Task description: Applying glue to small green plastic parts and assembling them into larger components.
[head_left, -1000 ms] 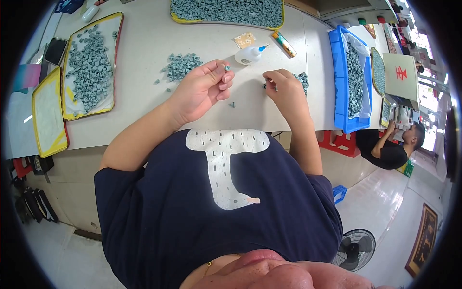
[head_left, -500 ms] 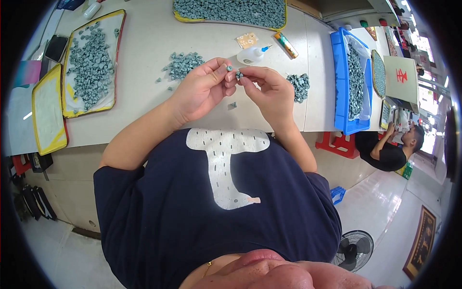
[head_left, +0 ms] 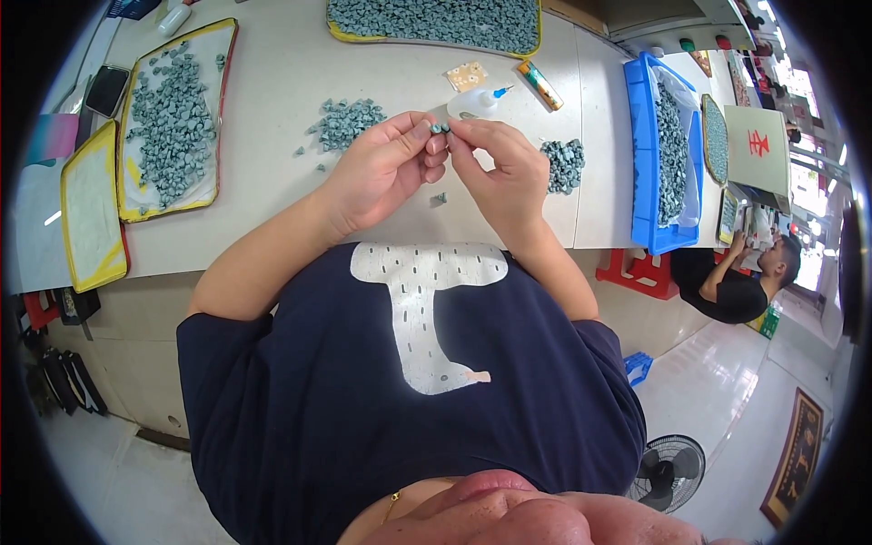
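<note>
Over the table my left hand (head_left: 381, 177) pinches a small grey-green piece (head_left: 435, 129) between thumb and forefinger, its other fingers curled. The fingertips of my right hand (head_left: 504, 168) close on a second small dark-green piece (head_left: 446, 128), and the two pieces meet or nearly meet. Their exact kind is too small to tell. A loose pile of similar pieces (head_left: 350, 123) lies just beyond my left hand, and a tighter cluster (head_left: 565, 165) sits right of my right hand. Below the hands rests one single piece (head_left: 440, 198). Partly behind my right fingers lies a white squeeze bottle (head_left: 470, 104) with a blue needle tip.
Left stands a yellow-edged tray (head_left: 227, 68) of pieces beside another tray (head_left: 91, 209). A full tray (head_left: 381, 38) is at the back. An orange-green tube (head_left: 540, 85) and patterned packet (head_left: 467, 75) lie near the bottle. Right is a blue crate (head_left: 643, 154); beyond sits another person (head_left: 731, 286).
My right hand has shifted slightly left and up, bringing its piece against or very near the one in my left hand. My left hand has stayed almost still.
</note>
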### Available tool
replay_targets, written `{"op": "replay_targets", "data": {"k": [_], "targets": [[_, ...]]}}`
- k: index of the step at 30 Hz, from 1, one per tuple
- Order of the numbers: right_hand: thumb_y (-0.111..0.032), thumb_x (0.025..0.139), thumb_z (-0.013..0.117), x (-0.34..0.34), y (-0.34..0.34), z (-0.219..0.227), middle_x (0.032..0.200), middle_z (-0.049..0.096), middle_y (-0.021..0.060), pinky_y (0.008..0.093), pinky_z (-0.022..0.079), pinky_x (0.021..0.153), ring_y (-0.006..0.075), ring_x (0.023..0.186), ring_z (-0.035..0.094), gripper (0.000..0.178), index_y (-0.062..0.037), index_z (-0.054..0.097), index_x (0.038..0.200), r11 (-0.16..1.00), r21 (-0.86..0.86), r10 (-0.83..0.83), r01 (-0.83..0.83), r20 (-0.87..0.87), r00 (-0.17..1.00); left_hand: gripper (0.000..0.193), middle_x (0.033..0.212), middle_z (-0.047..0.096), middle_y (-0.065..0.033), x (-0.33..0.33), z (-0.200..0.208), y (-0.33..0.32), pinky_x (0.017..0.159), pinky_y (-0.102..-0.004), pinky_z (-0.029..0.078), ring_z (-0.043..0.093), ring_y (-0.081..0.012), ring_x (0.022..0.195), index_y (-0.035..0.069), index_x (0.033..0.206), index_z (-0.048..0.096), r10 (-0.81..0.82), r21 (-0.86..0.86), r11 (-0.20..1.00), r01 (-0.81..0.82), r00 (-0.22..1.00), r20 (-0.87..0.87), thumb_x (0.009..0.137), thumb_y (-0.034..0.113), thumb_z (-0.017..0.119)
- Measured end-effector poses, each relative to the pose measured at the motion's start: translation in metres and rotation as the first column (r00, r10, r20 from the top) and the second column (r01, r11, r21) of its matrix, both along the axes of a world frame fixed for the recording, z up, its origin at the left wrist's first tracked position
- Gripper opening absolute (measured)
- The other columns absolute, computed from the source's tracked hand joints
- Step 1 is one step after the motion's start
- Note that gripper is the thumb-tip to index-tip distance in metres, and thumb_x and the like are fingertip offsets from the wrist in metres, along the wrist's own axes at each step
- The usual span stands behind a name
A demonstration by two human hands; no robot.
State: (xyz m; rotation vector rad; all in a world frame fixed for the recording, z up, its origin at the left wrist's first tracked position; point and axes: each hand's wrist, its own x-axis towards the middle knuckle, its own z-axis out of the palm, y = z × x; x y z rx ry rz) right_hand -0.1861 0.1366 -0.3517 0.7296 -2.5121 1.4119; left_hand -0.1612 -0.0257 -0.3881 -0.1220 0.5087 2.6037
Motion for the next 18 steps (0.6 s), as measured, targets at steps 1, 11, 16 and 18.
{"op": "replay_targets", "data": {"k": [1,11,16,18], "targets": [[0.007,0.075,0.068,0.000,-0.001,0.001,0.083,0.068,0.0090,0.0243,0.053,0.069,0.0147,0.077,0.066,0.018,0.0012,0.069,0.093,0.999,0.038,0.004,-0.001,-0.079,0.997,0.014,0.087,0.052,-0.0034,0.000,0.000,0.000,0.073,-0.0277,0.042,0.047,-0.0152,0.077,0.004,0.104,0.051,0.001,0.000,1.000,-0.001,1.000,-0.010,0.099,0.017,0.046],[0.005,0.071,0.071,-0.001,-0.005,0.010,0.077,0.067,0.0086,0.0261,0.054,0.067,0.0169,0.072,0.067,0.015,0.0006,0.067,0.084,0.995,0.092,-0.036,0.034,0.017,0.999,0.015,0.088,0.054,-0.0032,0.001,-0.005,-0.003,0.073,-0.0271,0.042,0.049,-0.0138,0.078,0.003,0.105,0.051,0.027,-0.041,0.999,-0.030,0.997,-0.073,0.099,0.016,0.047],[0.006,0.068,0.072,-0.001,-0.014,0.004,0.077,0.067,0.0087,0.0265,0.054,0.065,0.0177,0.072,0.067,0.016,0.0006,0.066,0.082,0.997,0.064,-0.029,0.042,-0.183,0.983,0.016,0.088,0.055,-0.0032,0.001,-0.001,-0.003,0.074,-0.0272,0.043,0.049,-0.0131,0.079,0.002,0.105,0.051,0.082,-0.087,0.993,-0.085,0.996,-0.034,0.099,0.016,0.048],[0.007,0.068,0.072,0.000,-0.015,0.003,0.077,0.067,0.0087,0.0265,0.054,0.064,0.0178,0.071,0.067,0.017,0.0005,0.066,0.082,0.997,0.064,-0.023,0.038,-0.233,0.972,0.016,0.088,0.055,-0.0032,0.002,0.000,-0.003,0.074,-0.0271,0.043,0.049,-0.0126,0.080,0.002,0.105,0.052,0.086,-0.107,0.990,-0.089,0.996,-0.035,0.098,0.016,0.049]]}}
